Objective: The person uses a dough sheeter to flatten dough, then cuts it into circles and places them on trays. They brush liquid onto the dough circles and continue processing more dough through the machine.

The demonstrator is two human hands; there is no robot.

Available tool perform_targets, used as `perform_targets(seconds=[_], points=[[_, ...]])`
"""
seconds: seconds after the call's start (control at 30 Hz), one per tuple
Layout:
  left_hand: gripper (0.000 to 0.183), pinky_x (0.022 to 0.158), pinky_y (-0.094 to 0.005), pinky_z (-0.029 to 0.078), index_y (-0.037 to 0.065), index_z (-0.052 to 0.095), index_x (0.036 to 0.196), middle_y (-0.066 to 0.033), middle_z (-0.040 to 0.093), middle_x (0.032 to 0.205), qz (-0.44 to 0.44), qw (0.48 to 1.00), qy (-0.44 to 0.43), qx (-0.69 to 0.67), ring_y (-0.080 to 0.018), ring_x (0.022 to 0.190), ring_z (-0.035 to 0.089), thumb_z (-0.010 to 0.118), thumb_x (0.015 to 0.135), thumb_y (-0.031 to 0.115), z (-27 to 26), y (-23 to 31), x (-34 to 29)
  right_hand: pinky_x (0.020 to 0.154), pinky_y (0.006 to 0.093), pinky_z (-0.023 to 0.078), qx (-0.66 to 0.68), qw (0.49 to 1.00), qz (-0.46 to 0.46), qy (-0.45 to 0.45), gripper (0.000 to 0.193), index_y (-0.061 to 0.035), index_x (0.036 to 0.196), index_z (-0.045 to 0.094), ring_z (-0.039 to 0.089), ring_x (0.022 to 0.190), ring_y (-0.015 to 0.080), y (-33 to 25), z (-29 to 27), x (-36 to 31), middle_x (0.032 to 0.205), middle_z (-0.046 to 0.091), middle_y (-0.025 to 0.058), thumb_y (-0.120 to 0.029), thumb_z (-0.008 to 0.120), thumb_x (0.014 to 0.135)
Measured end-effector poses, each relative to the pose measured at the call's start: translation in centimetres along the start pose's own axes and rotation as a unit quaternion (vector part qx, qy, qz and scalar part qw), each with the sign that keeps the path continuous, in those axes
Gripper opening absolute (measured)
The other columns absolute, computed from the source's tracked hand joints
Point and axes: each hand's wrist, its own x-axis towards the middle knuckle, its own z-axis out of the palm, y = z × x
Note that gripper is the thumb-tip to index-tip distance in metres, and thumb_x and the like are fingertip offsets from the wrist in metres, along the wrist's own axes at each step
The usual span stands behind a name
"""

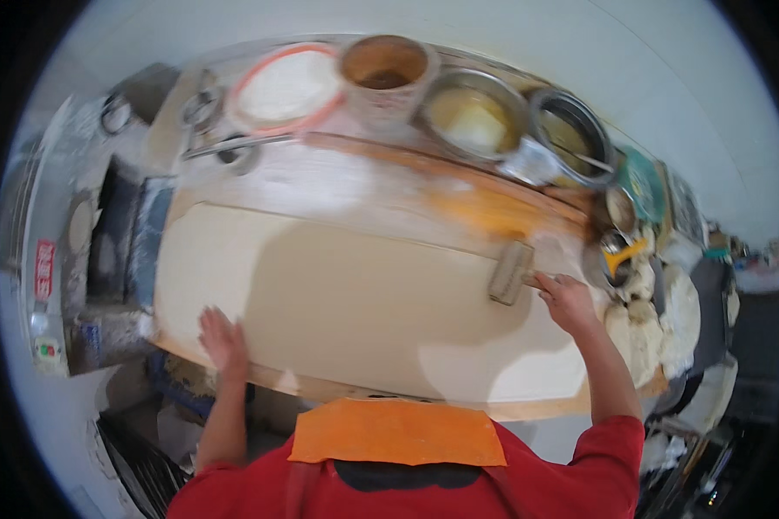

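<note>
A wide, pale sheet of dough (363,303) covers most of the wooden work board. My right hand (569,303) grips the short handle of a wide brush (512,272). The brush's blocky beige-brown head rests on or just over the right part of the sheet; its underside is hidden. On the other side, my left hand (222,340) is open with fingers extended, at the sheet's front left edge, and holds nothing. Whether it touches the dough, I cannot tell.
Along the back stand an orange-rimmed round container (287,86), a bucket (389,99), a metal bowl (474,112) of yellowish liquid and a dark pot (571,138). Dough pieces (634,337) lie at the right. A machine (61,233) stands at the left.
</note>
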Motion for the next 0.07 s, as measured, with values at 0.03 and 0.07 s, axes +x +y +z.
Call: perform_targets(seconds=[0.03,0.07], points=[[0.066,0.112,-0.0511,0.015,0.006,0.029,0.144,-0.0182,0.029,0.149,-0.008,1.0,-0.01,-0.003,-0.0333,0.14,0.023,0.058,0.088,0.027,1.1,-1.9,-1.8,0.064,0.04,0.05,0.001,0.999,-0.033,-0.012,0.039,-0.0186,0.118,0.059,0.061,0.075,0.0279,-3.5,0.2,4.2,0.078,0.062,0.0087,-0.019,0.065,0.08],[0.066,0.112,-0.0511,0.015,0.006,0.029,0.144,-0.0182,0.029,0.149,-0.025,1.0,-0.007,0.005,-0.0333,0.14,0.023,0.058,0.088,0.027,0.6,-4.4,-2.0,0.065,0.0403,0.051,0.01,0.997,-0.076,-0.017,0.041,-0.0176,0.12,0.058,0.061,0.076,0.0282,-7.1,1.0,8.1,0.079,0.062,0.0088,-0.019,0.064,0.08]])
